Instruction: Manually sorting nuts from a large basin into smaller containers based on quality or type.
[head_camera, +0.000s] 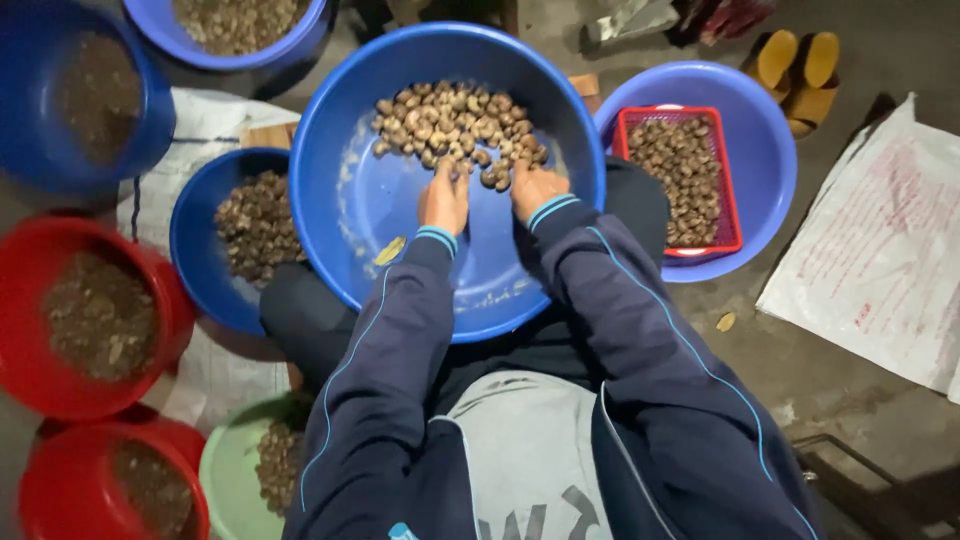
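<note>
Both hands rest in the large round blue plastic basin (350, 200), the left hand (445, 200) and right hand (535, 190) side by side. Their fingers touch the pile of brown nuts (455, 125) at the basin's twelve o'clock; whether they pinch any nut cannot be told. At three o'clock, a red plastic basket (625, 125) of nuts sits in another blue basin (765, 170).
</note>
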